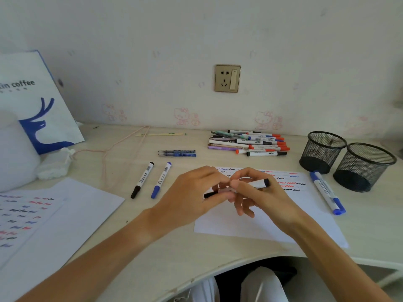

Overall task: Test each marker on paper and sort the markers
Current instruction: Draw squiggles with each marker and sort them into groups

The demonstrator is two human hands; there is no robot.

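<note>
In the head view, both hands meet above the test sheet (250,223): the right hand (265,199) pinches the white barrel of a black marker (259,184), while the left hand (196,197) curls round its black cap (209,194), which juts out leftwards. Whether the cap is seated or just parted, I cannot tell. A sudden release could flick the cap off the desk (174,253) or smear ink on the fingers. The pile of untested markers (248,143) lies near the wall, a blue marker (327,192) sits just beside two mesh cups (346,160), and a black and blue pair (152,179) lies left; mixing these groups would spoil the sorting.
</note>
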